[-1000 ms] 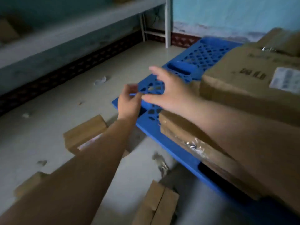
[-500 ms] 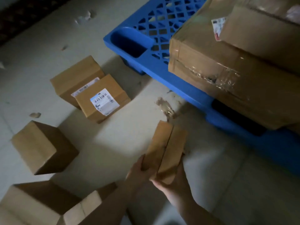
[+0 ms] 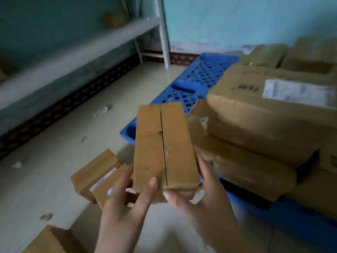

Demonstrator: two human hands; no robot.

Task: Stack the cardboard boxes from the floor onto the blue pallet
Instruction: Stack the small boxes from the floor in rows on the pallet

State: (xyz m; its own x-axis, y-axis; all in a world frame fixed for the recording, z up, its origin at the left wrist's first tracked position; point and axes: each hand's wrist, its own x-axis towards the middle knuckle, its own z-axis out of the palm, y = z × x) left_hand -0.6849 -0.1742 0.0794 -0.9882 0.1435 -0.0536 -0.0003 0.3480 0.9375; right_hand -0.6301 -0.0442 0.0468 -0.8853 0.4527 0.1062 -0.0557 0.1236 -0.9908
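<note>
A narrow cardboard box (image 3: 162,147) with a centre seam is held up in front of me, lifted off the floor. My left hand (image 3: 125,201) grips its near left end and my right hand (image 3: 206,199) holds its near right end. Behind it lies the blue pallet (image 3: 198,79), its latticed left part bare. Several larger cardboard boxes (image 3: 264,114) are stacked on the pallet's right side. Two small labelled boxes (image 3: 96,176) sit on the floor at the left, partly hidden by my left hand. Another box (image 3: 49,240) shows at the bottom left.
A white metal shelf rack (image 3: 76,52) runs along the left wall, its leg (image 3: 164,33) standing near the pallet's far corner. Scraps of paper and tape (image 3: 102,111) litter the pale tiled floor.
Both hands took hold of the narrow box on the floor and raised it to chest height. My view swung up from the floor toward the pallet and the wall.
</note>
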